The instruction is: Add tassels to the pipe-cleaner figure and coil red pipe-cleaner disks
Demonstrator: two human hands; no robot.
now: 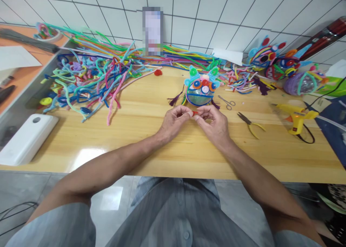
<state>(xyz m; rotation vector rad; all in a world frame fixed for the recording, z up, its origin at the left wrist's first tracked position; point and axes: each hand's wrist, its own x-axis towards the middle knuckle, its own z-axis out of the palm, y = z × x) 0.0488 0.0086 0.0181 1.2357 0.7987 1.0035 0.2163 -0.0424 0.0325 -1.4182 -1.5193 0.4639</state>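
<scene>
My left hand [175, 121] and my right hand [212, 123] meet over the middle of the table, fingertips pinched together. Between them is a short red pipe cleaner piece [195, 113], gripped from both sides and mostly covered by the fingers. Just beyond my hands stands a decorated animal head [200, 90], a clear ball with blue, green and red pipe cleaner coils for ears, eyes and nose, and dark tassels at its sides. Small scissors [227, 102] lie right of it. Nearer my right forearm are yellow-handled pliers [251, 125].
A heap of coloured pipe cleaners [92, 77] spreads over the left back. A white power bank [29, 139] lies at the left edge. A yellow glue gun [297, 119] with its cord stands at right. Finished heads [262, 56] and a red coil [158, 72] sit farther back.
</scene>
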